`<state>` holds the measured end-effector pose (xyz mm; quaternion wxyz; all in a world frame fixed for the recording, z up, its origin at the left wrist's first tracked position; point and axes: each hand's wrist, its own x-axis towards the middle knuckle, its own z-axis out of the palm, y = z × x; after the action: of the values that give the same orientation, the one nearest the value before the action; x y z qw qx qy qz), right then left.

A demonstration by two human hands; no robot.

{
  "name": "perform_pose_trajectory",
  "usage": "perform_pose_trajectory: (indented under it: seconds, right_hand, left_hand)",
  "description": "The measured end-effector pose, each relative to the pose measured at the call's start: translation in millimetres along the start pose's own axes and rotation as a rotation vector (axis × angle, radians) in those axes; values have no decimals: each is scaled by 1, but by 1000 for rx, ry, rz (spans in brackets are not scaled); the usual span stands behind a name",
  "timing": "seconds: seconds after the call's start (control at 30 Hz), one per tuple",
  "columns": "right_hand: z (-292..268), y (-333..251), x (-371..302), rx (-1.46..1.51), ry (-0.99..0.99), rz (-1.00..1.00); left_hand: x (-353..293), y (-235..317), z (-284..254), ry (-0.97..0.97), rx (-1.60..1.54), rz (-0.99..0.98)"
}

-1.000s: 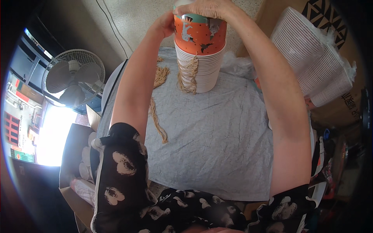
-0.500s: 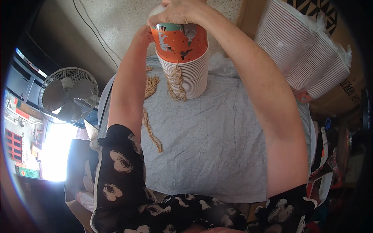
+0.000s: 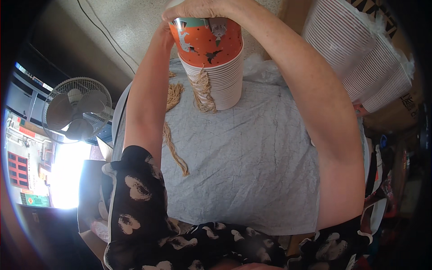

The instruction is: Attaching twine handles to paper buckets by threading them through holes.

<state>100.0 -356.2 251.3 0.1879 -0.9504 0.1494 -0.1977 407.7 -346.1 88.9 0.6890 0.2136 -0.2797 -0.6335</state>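
The right hand (image 3: 204, 8) lies curled over the rim of the orange cup (image 3: 208, 41), gripping it at 12 o'clock. The left hand is hidden behind that cup, its grip impossible to tell. The cup tops a white stack (image 3: 222, 83) on the grey surface (image 3: 252, 162). Twine (image 3: 203, 92) hangs against the stack; a fan (image 3: 76, 110) stands at 9 o'clock.

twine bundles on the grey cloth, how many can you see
3 that show: one twine bundle hanging against the stack of paper cups, one lying beside the left forearm, one long strand trailing toward the sleeve. The arms may hide more.
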Motion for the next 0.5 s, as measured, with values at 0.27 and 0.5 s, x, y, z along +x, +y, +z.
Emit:
perform_pose_trajectory:
  seconds: [0.27, 0.5]
  right_hand:
    - [17, 13, 7, -148, 107, 0]
    - [12, 77, -27, -136, 705, -570]
  left_hand:
    - [-87, -58, 3, 67, -41, 248]
    - [-226, -125, 95, 647, 629, 364]
